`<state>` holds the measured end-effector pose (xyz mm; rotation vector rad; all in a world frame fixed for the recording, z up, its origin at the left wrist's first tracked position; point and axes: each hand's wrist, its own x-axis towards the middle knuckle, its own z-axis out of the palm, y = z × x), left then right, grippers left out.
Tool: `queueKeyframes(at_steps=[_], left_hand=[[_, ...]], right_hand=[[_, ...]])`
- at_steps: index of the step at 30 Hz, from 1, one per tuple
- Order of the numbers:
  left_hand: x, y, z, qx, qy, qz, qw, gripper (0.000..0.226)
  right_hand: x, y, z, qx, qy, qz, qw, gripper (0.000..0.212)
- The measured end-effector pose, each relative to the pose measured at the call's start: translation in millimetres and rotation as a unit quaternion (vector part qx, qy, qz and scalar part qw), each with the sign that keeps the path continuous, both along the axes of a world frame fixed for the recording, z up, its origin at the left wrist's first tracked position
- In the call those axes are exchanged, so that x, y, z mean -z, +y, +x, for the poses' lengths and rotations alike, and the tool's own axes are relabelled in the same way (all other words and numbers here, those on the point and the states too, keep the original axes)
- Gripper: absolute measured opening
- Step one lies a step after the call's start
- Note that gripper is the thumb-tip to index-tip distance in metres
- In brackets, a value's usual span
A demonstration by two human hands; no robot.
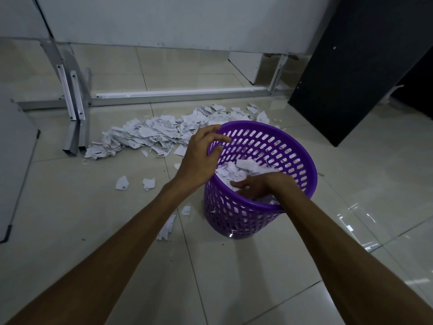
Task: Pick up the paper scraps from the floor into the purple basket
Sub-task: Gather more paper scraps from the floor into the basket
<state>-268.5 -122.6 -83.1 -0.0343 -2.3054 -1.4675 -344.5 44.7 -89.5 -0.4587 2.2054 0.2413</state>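
Observation:
A purple slotted basket (290, 146) stands on the tiled floor, partly filled with white paper scraps (243, 166). My right hand (255, 185) is inside the basket with its fingers spread flat on the scraps. Over the basket's left rim hovers my left hand (202, 153), fingers loosely spread and holding nothing. A long pile of torn paper scraps (161, 132) lies on the floor behind and left of the basket. A few loose scraps (122, 183) lie nearer, left of the basket, and more by its base (167, 227).
A metal table frame (75, 97) with a floor rail stands behind the pile. A dark panel (351, 73) leans at the right. A grey board (16, 165) lies along the left edge. Glossy floor tiles (234, 277) stretch in front.

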Motion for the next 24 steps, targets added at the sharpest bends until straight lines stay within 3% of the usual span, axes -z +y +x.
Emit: queueKeyframes(at_steps=[3, 10, 17, 20, 24], left_hand=[[0, 0, 0, -0.004, 0.006, 0.005, 1.0, 0.025], [-1, -6, 0, -0.007, 0.01, -0.017, 1.0, 0.028], [-5, -35, 10, -0.047, 0.008, 0.086, 0.995, 0.024], [17, -67, 25, -0.074, -0.021, 0.093, 0.993, 0.025], [61, -111, 59, -0.105, -0.108, 0.054, 0.987, 0.024]], right_hand=[[1, 1, 0, 0.005, -0.008, -0.002, 1.0, 0.06], [-42, 16, 8, 0.055, 0.083, -0.236, 0.967, 0.066], [-98, -11, 17, 0.067, 0.205, -0.473, 0.854, 0.049], [-106, -53, 40, 0.05, 0.167, -0.533, 0.828, 0.048], [-85, -103, 77, 0.025, 0.059, -0.562, 0.825, 0.046]])
